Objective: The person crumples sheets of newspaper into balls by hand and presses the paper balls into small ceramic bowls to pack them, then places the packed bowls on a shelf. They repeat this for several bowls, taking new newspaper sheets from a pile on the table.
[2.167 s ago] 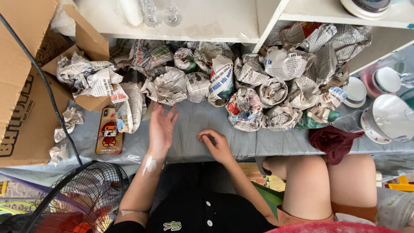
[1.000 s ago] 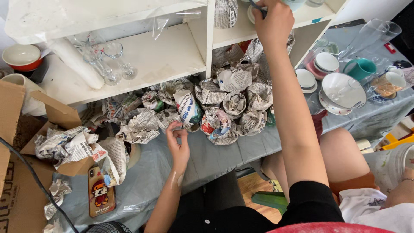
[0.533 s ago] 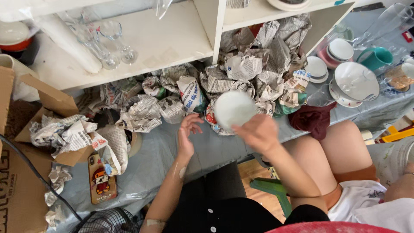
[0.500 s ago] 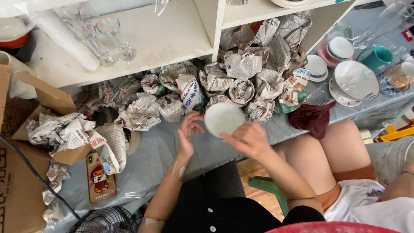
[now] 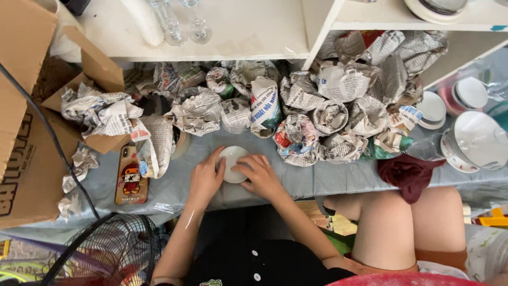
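Lowered round glossy white dish (image 5: 231, 163) (tabletop)

Head-worn view, straight down, close

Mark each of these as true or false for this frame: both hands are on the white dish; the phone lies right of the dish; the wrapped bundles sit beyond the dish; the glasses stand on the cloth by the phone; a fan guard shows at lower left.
1. Both hands, left hand and right hand, are on the white dish. True.
2. The phone lies right of the dish. False: it lies to its left, on the grey cloth.
3. The newspaper bundles sit beyond the dish, under the shelf. True.
4. The glasses stand on the cloth by the phone. False: they stand up on the white shelf.
5. A fan guard shows at lower left. True.
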A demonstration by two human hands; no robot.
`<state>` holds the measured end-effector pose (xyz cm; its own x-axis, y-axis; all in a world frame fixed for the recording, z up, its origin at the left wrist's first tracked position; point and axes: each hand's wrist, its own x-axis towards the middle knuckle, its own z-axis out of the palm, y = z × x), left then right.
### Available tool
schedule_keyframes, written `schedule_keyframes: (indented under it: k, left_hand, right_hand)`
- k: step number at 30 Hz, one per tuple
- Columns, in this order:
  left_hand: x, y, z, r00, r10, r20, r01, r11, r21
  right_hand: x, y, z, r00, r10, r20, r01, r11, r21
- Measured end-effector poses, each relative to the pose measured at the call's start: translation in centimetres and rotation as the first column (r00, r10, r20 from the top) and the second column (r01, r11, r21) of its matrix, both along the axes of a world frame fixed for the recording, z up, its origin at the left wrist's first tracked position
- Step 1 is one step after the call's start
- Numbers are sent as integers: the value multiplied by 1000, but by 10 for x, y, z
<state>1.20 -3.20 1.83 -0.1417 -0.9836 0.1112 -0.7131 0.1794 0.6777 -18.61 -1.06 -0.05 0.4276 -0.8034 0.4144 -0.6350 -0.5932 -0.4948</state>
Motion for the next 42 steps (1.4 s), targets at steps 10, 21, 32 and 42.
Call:
schedule_keyframes:
  k: [10, 21, 32, 42]
  left_hand:
    - [29, 8, 31, 1000, -17, -1, 16, 999, -38]
    - [112, 63, 36, 946, 282, 163, -241, 942, -232]
    - [119, 5, 42, 842, 476, 254, -387, 861, -332]
    - [94, 2, 76, 918, 352, 183, -312, 925, -217]
  right_hand:
    - [0, -8, -8, 956, -179, 231, 155, 981, 119]
    - [6, 0, -2, 936, -162, 312, 114, 979, 167]
    - [0, 9, -5, 934, -122, 336, 67, 983, 170]
    - [-1, 10, -1, 930, -125, 345, 62, 980, 188]
